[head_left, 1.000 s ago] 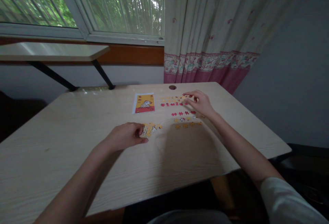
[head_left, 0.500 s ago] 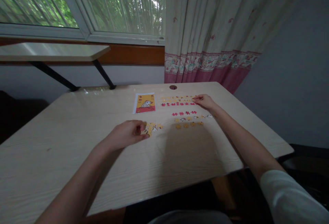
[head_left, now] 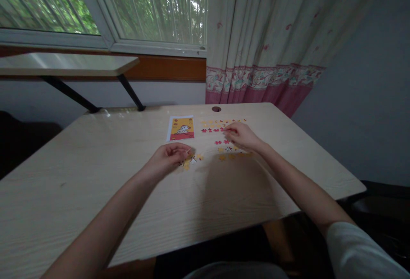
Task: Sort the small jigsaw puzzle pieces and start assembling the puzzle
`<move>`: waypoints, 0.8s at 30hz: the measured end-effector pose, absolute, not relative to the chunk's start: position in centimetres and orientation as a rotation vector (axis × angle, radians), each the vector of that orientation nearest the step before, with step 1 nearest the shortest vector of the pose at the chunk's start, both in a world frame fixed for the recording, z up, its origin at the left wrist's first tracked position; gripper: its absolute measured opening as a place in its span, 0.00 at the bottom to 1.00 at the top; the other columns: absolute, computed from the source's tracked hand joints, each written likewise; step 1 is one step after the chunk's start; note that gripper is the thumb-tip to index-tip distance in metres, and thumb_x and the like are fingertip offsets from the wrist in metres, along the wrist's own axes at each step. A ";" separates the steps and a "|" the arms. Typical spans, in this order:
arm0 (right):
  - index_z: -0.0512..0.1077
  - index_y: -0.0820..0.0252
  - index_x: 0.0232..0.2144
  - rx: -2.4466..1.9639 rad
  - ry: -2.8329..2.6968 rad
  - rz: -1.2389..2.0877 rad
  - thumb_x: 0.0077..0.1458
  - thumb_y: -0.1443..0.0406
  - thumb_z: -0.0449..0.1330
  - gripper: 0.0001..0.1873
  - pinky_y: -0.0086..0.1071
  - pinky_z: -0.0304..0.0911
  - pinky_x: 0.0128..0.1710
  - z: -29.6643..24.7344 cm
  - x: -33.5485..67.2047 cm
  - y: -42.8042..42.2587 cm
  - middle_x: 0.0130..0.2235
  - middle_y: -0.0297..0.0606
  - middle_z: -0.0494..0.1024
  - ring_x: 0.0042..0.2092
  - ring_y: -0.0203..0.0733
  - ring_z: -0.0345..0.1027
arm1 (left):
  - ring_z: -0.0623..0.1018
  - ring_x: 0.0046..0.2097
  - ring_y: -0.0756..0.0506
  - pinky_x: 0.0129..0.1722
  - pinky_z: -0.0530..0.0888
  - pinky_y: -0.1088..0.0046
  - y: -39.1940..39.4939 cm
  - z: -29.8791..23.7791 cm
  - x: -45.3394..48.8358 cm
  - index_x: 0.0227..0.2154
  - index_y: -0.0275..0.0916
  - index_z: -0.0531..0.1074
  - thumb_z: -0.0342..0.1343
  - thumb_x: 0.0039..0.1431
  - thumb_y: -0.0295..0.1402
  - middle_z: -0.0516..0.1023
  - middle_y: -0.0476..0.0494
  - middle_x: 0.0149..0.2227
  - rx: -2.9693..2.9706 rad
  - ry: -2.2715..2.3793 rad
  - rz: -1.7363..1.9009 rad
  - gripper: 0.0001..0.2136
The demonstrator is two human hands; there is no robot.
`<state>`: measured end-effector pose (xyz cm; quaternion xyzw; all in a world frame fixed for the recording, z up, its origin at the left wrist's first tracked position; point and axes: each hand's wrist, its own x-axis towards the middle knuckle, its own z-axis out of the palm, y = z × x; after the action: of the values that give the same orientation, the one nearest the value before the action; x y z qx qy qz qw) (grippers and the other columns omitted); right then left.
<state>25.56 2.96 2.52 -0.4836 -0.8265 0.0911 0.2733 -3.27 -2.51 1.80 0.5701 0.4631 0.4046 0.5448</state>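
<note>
My left hand [head_left: 169,158] is closed in a pinch above a small heap of yellow and white jigsaw puzzle pieces [head_left: 192,160]. A small pale jigsaw puzzle piece [head_left: 188,151] shows at its fingertips. Farther right, my right hand [head_left: 241,136] hovers over the laid-out rows with thumb and fingers drawn together; whatever may be between them is too small to make out. Its fingertips are near a row of red puzzle pieces [head_left: 210,130]. Part of a nearer red row [head_left: 218,142] and of the yellow rows [head_left: 222,158] is covered by this hand.
A picture card [head_left: 182,129] with a white animal on yellow and red lies left of the rows. The wooden table [head_left: 153,219] has a cable hole [head_left: 216,109] at its back edge. A raised shelf [head_left: 67,65] stands back left, and a curtain [head_left: 256,74] hangs behind.
My right hand has moved left and slightly nearer from the far rows' right end. My left hand has risen slightly from the heap, with a small piece now showing at its fingertips.
</note>
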 end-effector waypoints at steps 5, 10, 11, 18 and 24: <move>0.75 0.60 0.35 -0.987 -2.310 0.292 0.54 0.65 0.57 0.08 0.32 0.61 0.41 1.7 21.1 0.0 0.34 0.39 0.78 0.37 0.37 0.69 | 0.68 0.22 0.55 0.21 0.64 0.80 -2.5 2.1 -3.1 0.26 0.34 0.73 0.64 0.44 0.33 0.79 0.40 0.31 1.013 0.956 0.918 0.09; 0.74 0.58 0.35 -0.885 -2.229 0.317 0.56 0.65 0.56 0.08 0.30 0.60 0.38 0.9 19.2 -2.2 0.33 0.37 0.78 0.35 0.36 0.68 | 0.66 0.21 0.56 0.19 0.61 0.81 -2.8 1.9 -2.5 0.24 0.33 0.73 0.64 0.45 0.33 0.77 0.43 0.26 1.005 0.918 0.882 0.08; 0.75 0.58 0.35 -0.890 -2.214 0.318 0.56 0.64 0.56 0.08 0.30 0.59 0.37 0.9 18.9 -2.5 0.33 0.37 0.78 0.35 0.35 0.68 | 0.65 0.21 0.56 0.19 0.60 0.82 -2.9 2.0 -2.3 0.23 0.33 0.72 0.64 0.44 0.33 0.76 0.45 0.25 1.025 0.912 0.884 0.09; 0.75 0.58 0.32 -0.877 -2.190 0.186 0.56 0.61 0.57 0.08 0.31 0.55 0.35 1.2 18.3 -3.3 0.31 0.36 0.78 0.34 0.36 0.68 | 0.64 0.21 0.56 0.19 0.59 0.82 -3.5 2.1 -1.3 0.21 0.33 0.73 0.65 0.41 0.32 0.72 0.48 0.21 1.081 0.921 0.881 0.08; 0.74 0.58 0.32 -0.800 -2.243 0.037 0.57 0.62 0.56 0.08 0.31 0.53 0.36 1.1 18.6 -3.3 0.32 0.35 0.79 0.34 0.36 0.69 | 0.64 0.21 0.56 0.19 0.60 0.80 -3.2 1.4 -1.5 0.22 0.32 0.73 0.65 0.41 0.32 0.72 0.48 0.21 1.068 0.900 0.874 0.08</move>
<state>18.57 -3.28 1.14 -0.3120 -0.8745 0.0144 0.3710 -1.52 -3.18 1.42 0.4758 0.4010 0.3890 0.6793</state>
